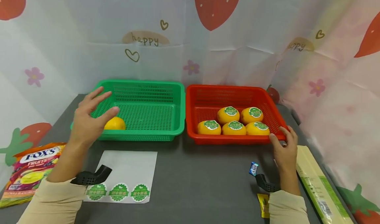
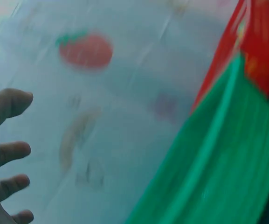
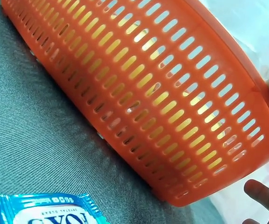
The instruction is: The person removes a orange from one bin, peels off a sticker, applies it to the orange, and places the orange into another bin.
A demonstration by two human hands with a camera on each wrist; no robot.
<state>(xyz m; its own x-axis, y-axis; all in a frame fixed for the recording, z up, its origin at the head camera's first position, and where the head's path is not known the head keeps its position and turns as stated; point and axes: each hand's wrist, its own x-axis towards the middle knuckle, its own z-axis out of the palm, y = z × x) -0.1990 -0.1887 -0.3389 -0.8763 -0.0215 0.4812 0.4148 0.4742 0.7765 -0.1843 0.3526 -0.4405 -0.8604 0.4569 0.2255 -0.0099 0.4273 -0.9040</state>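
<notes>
My left hand (image 1: pixel 89 118) hovers over the left end of the green basket (image 1: pixel 178 131), its fingers spread and holding nothing. A lone yellow lemon-like fruit (image 1: pixel 117 123) lies in that basket, partly hidden by the hand. My right hand (image 1: pixel 286 148) grips the front right corner of the red basket (image 1: pixel 196 140), thumb at the front rim and fingers round the right side. Several yellow fruits (image 1: pixel 234 128) with green-and-white stickers sit inside. In the right wrist view, the red basket's slotted wall (image 3: pixel 139 93) fills much of the picture.
A white sheet (image 1: pixel 127 168) with three green round stickers lies before the green basket. At the left is a FOX'S candy bag (image 1: pixel 35 171). Blue (image 1: pixel 253 168) and yellow (image 1: pixel 263 205) wrapped candies and a long pale green package (image 1: pixel 322 184) are at the right.
</notes>
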